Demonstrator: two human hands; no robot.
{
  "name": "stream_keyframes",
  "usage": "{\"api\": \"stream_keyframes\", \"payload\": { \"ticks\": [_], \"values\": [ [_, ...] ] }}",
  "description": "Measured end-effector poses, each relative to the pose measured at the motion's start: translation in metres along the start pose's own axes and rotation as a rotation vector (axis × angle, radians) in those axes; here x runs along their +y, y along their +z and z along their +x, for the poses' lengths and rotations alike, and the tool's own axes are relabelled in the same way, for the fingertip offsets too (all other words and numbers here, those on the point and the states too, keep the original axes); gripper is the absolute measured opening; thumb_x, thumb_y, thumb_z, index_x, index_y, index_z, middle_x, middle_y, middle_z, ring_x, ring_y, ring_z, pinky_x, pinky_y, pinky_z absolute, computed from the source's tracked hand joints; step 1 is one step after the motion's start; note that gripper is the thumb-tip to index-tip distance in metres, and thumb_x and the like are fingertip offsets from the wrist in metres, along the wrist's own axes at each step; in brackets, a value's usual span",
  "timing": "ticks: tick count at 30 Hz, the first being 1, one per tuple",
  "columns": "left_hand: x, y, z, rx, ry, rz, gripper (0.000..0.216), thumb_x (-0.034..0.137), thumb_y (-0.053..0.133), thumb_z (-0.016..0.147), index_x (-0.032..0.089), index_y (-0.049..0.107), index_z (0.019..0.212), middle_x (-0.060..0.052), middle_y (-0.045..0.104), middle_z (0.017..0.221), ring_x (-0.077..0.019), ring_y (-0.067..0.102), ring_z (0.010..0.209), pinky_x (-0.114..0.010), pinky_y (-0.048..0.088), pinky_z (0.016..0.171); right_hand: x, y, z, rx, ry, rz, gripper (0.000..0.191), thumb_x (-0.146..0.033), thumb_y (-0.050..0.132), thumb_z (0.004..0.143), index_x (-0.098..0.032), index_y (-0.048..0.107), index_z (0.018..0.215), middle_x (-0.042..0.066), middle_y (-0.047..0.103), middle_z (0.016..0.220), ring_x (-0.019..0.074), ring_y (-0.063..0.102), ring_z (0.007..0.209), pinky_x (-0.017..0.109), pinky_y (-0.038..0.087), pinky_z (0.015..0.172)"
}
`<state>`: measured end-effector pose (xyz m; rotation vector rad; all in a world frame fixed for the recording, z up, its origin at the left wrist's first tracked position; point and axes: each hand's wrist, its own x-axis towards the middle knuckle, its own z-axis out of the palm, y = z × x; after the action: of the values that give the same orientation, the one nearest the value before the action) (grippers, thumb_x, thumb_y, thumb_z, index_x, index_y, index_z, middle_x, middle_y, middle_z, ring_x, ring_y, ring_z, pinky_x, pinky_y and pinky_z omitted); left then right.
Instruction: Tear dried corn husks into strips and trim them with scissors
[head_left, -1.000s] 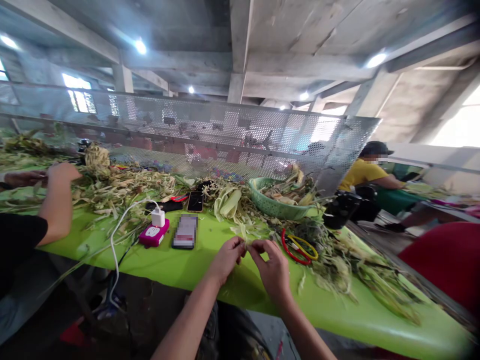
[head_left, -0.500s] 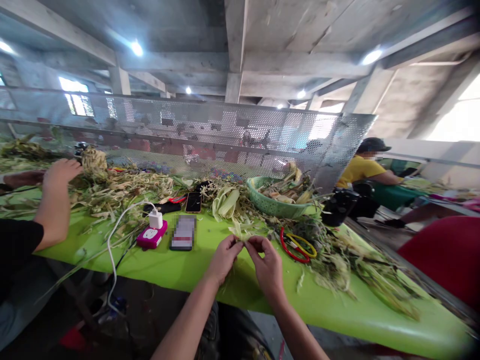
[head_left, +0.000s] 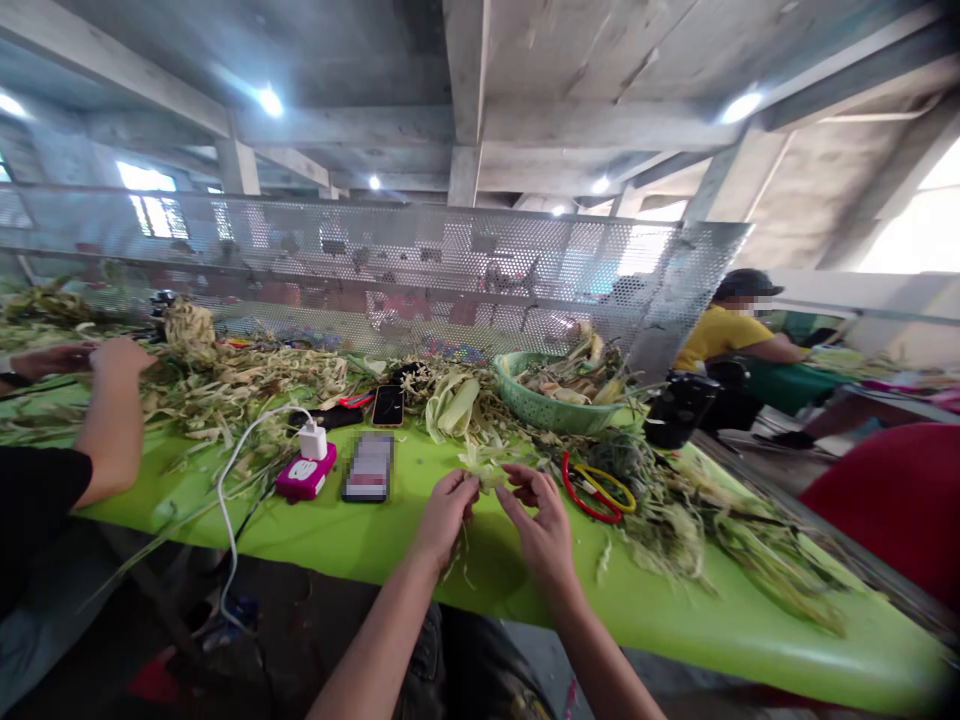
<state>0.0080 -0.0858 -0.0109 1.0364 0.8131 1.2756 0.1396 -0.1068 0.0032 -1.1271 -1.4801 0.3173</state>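
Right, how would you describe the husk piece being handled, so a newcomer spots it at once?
Start at the bright green table before the perforated metal screen. Near its front edge, the wearer's left hand and right hand nearly meet. The pale husk piece pinched in the left hand's grip is it, hand-held, not heaped like the husks behind.

You face a green table [head_left: 720, 620]. At your eleven o'clock lies the nearer phone [head_left: 367, 467]; at two, plant strands [head_left: 671, 550].
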Motion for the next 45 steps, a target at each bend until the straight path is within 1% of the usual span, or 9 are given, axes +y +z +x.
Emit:
{"api": "stream_keyframes", "payload": {
  "ticks": [4,7,15,26,31,35,40,43,45],
  "values": [
    [0.0,-0.001,-0.001,-0.021,0.018,0.04,0.031,0.048,0.06,0.074,0.018,0.051,0.077,0.005,0.041,0.061,-0.0077,0.033,0.053,-0.02,0.024,0.05,0.004,-0.001,0.002,-0.055,0.018,-0.02,0.022,-0.038,0.062,0.08,-0.017,0.065,0.086,0.005,0.061,0.084,0.0187,0.057,0.074,0.031,0.047,0.066],
    [0.0,-0.002,-0.002,-0.005,0.063,0.116,0.028,0.045,0.057,0.078,0.018,0.052,0.078,0.004,0.047,0.065,-0.0084,0.035,0.054,-0.021,0.026,0.051,0.006,0.001,0.0,-0.028,0.005,-0.005,0.021,-0.038,0.061,0.081,-0.018,0.062,0.076,0.003,0.06,0.073,0.0172,0.056,0.068,0.028,0.045,0.061],
    [0.003,0.003,-0.002,-0.03,0.202,0.273,0.015,0.033,0.053,0.079,0.018,0.057,0.077,0.0,0.058,0.071,-0.0156,0.051,0.072,-0.024,0.038,0.069,-0.003,0.001,-0.004,-0.053,-0.104,-0.048,0.018,-0.035,0.059,0.083,-0.019,0.063,0.075,0.003,0.062,0.072,0.0173,0.057,0.067,0.028,0.046,0.062],
    [0.005,0.008,-0.008,-0.11,0.194,0.375,0.009,0.025,0.052,0.078,0.018,0.057,0.076,-0.001,0.059,0.072,-0.0158,0.053,0.071,-0.024,0.039,0.067,0.0,0.001,-0.003,-0.018,-0.055,-0.119,0.022,-0.038,0.057,0.085,-0.019,0.067,0.077,0.004,0.064,0.072,0.0175,0.057,0.063,0.029,0.047,0.059],
    [0.008,0.008,-0.008,-0.101,0.192,0.34,0.017,0.034,0.054,0.08,0.018,0.059,0.078,-0.002,0.061,0.073,-0.0167,0.055,0.072,-0.025,0.041,0.069,-0.003,0.0,-0.004,-0.042,-0.042,-0.062,0.024,-0.038,0.054,0.087,-0.019,0.069,0.082,0.005,0.064,0.073,0.0187,0.059,0.066,0.029,0.047,0.061],
    [0.009,0.007,-0.007,-0.1,0.19,0.292,0.022,0.038,0.053,0.081,0.017,0.061,0.078,-0.002,0.061,0.07,-0.0168,0.056,0.069,-0.027,0.042,0.069,0.0,0.001,-0.004,-0.046,0.001,0.005,0.021,-0.037,0.056,0.085,-0.019,0.065,0.08,0.003,0.063,0.073,0.0174,0.058,0.065,0.028,0.046,0.061],
    [0.008,0.007,-0.008,-0.127,0.17,0.279,0.019,0.031,0.052,0.079,0.017,0.064,0.081,-0.002,0.061,0.07,-0.0156,0.055,0.066,-0.026,0.042,0.068,0.008,0.001,0.001,-0.018,0.114,0.142,0.026,-0.043,0.061,0.08,-0.017,0.065,0.086,0.005,0.063,0.082,0.0191,0.058,0.075,0.03,0.047,0.068],
    [0.008,0.007,-0.01,-0.176,0.149,0.285,0.019,0.029,0.051,0.079,0.017,0.065,0.081,-0.001,0.06,0.069,-0.0151,0.053,0.064,-0.026,0.041,0.067,0.008,0.001,0.002,-0.117,0.235,0.33,0.028,-0.044,0.062,0.079,-0.018,0.068,0.084,0.005,0.065,0.085,0.0206,0.06,0.082,0.031,0.047,0.075],
    [0.009,0.007,-0.011,-0.214,0.132,0.257,0.019,0.029,0.051,0.079,0.016,0.065,0.08,-0.001,0.059,0.07,-0.0148,0.051,0.065,-0.026,0.04,0.065,0.008,0.001,0.002,-0.191,0.347,0.504,0.027,-0.044,0.063,0.079,-0.018,0.067,0.084,0.004,0.066,0.081,0.0194,0.061,0.076,0.03,0.048,0.071]
  ]
}}
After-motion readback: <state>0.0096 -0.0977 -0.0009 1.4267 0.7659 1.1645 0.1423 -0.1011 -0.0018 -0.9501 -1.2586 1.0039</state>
